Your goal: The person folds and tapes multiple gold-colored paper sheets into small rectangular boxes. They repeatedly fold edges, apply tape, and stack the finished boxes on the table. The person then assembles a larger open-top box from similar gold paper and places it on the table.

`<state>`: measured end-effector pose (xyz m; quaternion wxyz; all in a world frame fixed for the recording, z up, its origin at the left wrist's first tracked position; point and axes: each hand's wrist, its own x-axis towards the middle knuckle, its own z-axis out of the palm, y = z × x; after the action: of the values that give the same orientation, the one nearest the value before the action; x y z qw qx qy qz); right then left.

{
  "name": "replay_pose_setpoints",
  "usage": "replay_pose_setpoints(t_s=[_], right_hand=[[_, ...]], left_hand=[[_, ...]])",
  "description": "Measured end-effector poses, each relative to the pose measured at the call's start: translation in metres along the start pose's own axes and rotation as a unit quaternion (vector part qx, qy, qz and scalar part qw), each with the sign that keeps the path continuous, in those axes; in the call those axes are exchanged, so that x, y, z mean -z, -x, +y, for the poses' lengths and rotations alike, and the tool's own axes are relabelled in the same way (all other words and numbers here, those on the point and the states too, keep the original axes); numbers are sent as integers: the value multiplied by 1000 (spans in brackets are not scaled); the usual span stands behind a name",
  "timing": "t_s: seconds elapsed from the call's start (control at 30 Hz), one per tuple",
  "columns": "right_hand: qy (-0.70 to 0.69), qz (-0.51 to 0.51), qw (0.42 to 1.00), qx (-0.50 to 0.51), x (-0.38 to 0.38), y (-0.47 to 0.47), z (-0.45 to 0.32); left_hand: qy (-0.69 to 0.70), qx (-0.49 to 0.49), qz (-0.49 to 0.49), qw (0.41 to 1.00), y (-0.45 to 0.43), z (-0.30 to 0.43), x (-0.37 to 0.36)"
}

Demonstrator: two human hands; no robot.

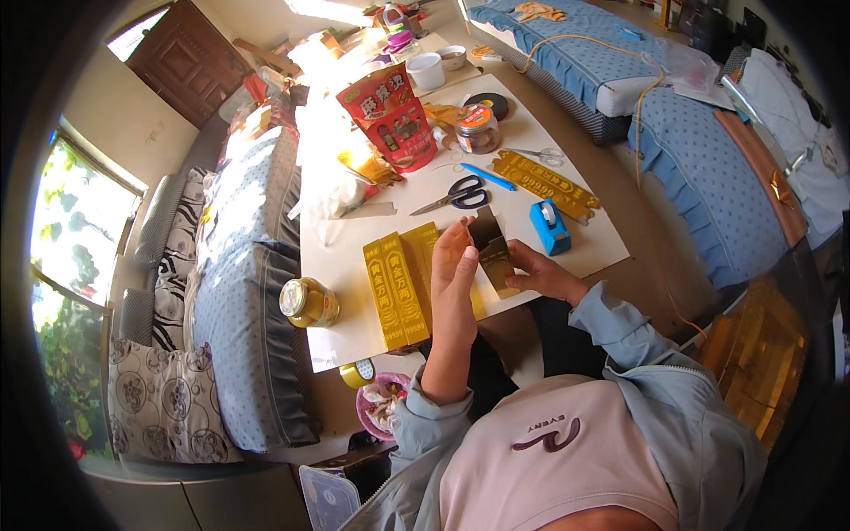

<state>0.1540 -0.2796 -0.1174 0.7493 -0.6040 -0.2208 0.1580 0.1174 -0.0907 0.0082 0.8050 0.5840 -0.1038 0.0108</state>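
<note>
A folded piece of dark, shiny gold card (495,259) is between my two hands, over the front part of the white table (345,232). My right hand (544,273) pinches its lower right side between thumb and fingers. At its left edge is my left hand (455,272), raised upright, thumb and fingertips at the card; its palm hides part of the grip. Two long gold printed boxes (393,289) lie side by side to the left. Another gold printed piece (422,259) beside them is partly hidden by my left hand.
Black-handled scissors (458,196), a blue pen (488,176), a blue tape dispenser (550,227) and a flat gold printed strip (548,182) lie beyond my hands. A glass jar (309,303) stands front left. Further back stand a red pouch (392,123) and a clear jar (477,129).
</note>
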Motion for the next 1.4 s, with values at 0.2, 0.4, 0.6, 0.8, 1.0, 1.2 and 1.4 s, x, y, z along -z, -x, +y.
replay_pose_setpoints(t_s=[0.2,0.4,0.6,0.8,1.0,1.2,1.4], right_hand=[[67,9,998,-18,3,11,-10],[121,-3,992,-44,1,13,-26],[127,67,986,87,-12,15,-60],[192,94,953,215,-30,3,-105],[24,126,978,162,-47,1,-103],[46,181,968,170,-51,-9,-100],[104,193,962,160,-47,-11,-99]], left_hand=[[75,49,-15,996,-7,-10,-8],[107,80,-34,990,-13,-7,-11],[64,24,-71,995,-12,-9,-13],[106,22,-53,993,-11,-13,-12],[106,-18,-47,993,-13,-21,-8],[65,-67,-60,994,-13,-30,-8],[-175,-165,-23,970,-12,-25,-8]])
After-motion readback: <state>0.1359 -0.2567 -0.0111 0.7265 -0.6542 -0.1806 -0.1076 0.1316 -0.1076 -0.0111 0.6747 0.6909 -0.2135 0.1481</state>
